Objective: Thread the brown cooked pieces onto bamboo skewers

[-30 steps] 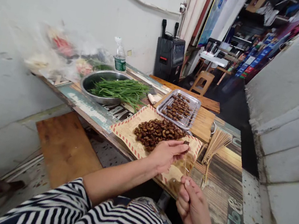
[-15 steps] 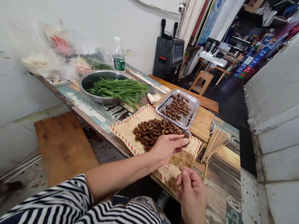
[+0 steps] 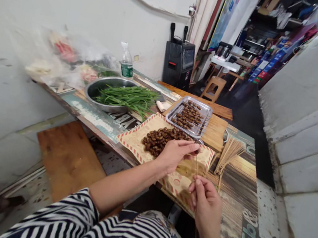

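Note:
My right hand is closed around a thin bamboo skewer that points up and away from me. At its upper end, the thumb and fingers of my left hand pinch a small dark brown pupa, mostly hidden by the fingertips. Beside my left hand lies a heap of glossy brown silkworm pupae on patterned paper with a red-striped border. Beyond it, several skewers threaded with pupae rest in a metal tray. A bundle of loose bamboo skewers lies to the right.
The tray stands partly on a wooden board. Left of it are a steel bowl of long green vegetables, a plastic bottle and bags of food. A black speaker stands behind the table; a wooden bench is at left.
My hands stay almost in place, still at the skewer's two ends. The skewer tilts slightly more, and my left fingertips have shifted a little to the left.

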The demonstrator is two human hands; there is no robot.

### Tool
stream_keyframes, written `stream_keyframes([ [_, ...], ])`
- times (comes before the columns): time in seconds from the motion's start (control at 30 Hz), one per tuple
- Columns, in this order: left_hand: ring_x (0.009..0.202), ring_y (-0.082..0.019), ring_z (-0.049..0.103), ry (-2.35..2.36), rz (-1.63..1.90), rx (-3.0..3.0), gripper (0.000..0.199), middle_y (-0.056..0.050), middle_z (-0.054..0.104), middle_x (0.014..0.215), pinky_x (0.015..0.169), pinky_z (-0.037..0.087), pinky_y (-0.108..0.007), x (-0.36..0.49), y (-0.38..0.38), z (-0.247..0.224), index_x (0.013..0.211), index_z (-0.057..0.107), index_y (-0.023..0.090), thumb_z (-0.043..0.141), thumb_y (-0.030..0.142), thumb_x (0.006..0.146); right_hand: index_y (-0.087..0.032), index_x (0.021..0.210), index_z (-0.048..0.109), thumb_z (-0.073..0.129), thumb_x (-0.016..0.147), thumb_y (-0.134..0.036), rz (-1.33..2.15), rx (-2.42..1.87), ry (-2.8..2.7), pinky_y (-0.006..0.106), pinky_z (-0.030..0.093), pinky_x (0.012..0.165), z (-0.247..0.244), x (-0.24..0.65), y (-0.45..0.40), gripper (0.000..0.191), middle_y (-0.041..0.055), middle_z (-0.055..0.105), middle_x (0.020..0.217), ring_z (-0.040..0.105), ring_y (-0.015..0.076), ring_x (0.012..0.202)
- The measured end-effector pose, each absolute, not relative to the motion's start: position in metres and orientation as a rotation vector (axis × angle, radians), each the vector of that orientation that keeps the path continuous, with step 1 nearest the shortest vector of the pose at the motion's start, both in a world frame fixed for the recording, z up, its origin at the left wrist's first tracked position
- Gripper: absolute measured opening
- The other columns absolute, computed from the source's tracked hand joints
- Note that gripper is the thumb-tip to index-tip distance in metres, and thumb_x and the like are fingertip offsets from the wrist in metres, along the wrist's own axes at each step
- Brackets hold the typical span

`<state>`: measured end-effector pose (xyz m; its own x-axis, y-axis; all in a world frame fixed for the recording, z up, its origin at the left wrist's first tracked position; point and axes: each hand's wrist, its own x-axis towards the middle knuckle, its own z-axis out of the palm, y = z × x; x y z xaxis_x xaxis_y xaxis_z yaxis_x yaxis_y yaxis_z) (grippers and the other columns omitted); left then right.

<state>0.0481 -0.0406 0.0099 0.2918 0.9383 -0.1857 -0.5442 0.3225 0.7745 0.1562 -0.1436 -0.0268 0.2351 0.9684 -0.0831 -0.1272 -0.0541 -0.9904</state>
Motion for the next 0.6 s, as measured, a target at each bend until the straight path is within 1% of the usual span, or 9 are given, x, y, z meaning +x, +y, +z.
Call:
stream_keyframes([
  [0.13,0.064,-0.01,0.056,0.78,1.198,0.726,0.03,-0.007,0.067,0.074,0.059,0.041,-0.021,0.047,-0.047,0.011,0.079,0.07,0.011,0.073,0.031,0.058,-0.019,0.095,0.053,0.056,0.08,-0.039,0.979,-1.358,-1.005,0.018,0.035,0.035,-0.031,0.157,-0.149,0.026,-0.0031,0.055,0.064,0.041,0.0054,0.039],
  [0.23,0.065,-0.01,0.056,0.796,1.192,0.722,0.027,-0.007,0.067,0.075,0.06,0.042,-0.021,0.046,-0.052,0.012,0.079,0.07,0.011,0.073,0.029,0.058,-0.019,0.095,0.053,0.054,0.08,-0.04,0.906,-1.42,-1.058,0.02,0.035,0.038,-0.033,0.155,-0.153,0.026,-0.0038,0.054,0.061,0.042,0.0065,0.039],
  [0.33,0.066,-0.01,0.056,0.781,1.17,0.698,0.025,-0.007,0.068,0.075,0.062,0.042,-0.02,0.046,-0.055,0.013,0.077,0.071,0.012,0.072,0.028,0.059,-0.018,0.093,0.054,0.053,0.081,-0.042,0.902,-1.456,-1.081,0.019,0.033,0.039,-0.034,0.152,-0.155,0.026,-0.0039,0.053,0.058,0.041,0.0065,0.042],
  [0.47,0.067,-0.01,0.057,0.778,1.148,0.665,0.025,-0.008,0.068,0.076,0.066,0.044,-0.022,0.045,-0.056,0.013,0.076,0.071,0.011,0.073,0.028,0.057,-0.018,0.088,0.051,0.05,0.082,-0.044,1.09,-1.375,-1.039,0.017,0.025,0.037,-0.029,0.145,-0.155,0.027,-0.0054,0.048,0.055,0.034,0.0045,0.04],
  [0.6,0.067,-0.011,0.057,0.783,1.143,0.658,0.026,-0.009,0.068,0.077,0.065,0.044,-0.022,0.045,-0.056,0.013,0.076,0.07,0.01,0.073,0.028,0.057,-0.018,0.083,0.049,0.049,0.083,-0.043,1.236,-1.295,-0.968,0.016,0.02,0.034,-0.019,0.139,-0.154,0.026,-0.0069,0.044,0.053,0.027,0.0026,0.036],
])
